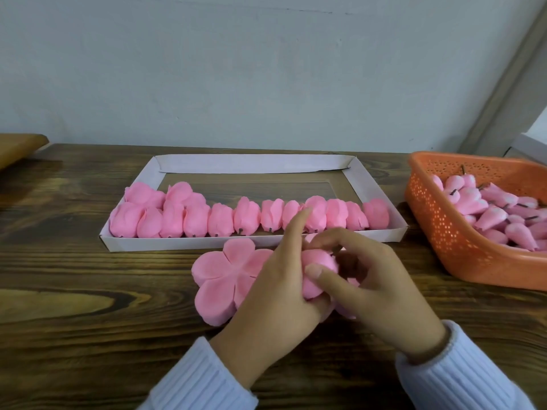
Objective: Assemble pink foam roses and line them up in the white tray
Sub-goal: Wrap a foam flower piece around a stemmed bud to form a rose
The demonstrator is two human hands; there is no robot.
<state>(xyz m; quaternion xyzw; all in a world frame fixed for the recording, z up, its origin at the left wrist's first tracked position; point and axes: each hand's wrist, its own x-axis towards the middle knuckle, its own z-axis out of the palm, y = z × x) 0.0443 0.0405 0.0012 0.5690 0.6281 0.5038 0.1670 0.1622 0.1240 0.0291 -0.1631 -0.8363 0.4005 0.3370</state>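
At the far left edge sits the corner of a smooth light brown wooden board [17,149]. The dark brown wooden tabletop [74,276] has wavy grain lines. In the middle lies one flat white cardboard tray [251,164], a long box shape with low walls. Soft pink foam roses [220,221] lie in it side by side, along the wall nearest the person. The front row has about twelve, and at least two more lie behind them at the left end.

Just in front of the tray, a thick stack of flat pink foam petal pieces [219,273] rests on the tabletop. The top piece has five round petals. The pieces are too many to count.

The left hand [275,294] curls around one half-made pink foam rose [318,267], with its first finger pointing up. The right hand [376,285] pinches the same rose with its thumb and bent fingers. This rose is just in front of the tray, not in it. Both arms wear ribbed pale blue sleeves [201,380].

On the right stands one orange plastic basket [444,232] full of tiny holes. It holds a heap of drop-shaped pink foam buds [491,216] with short dark stems.
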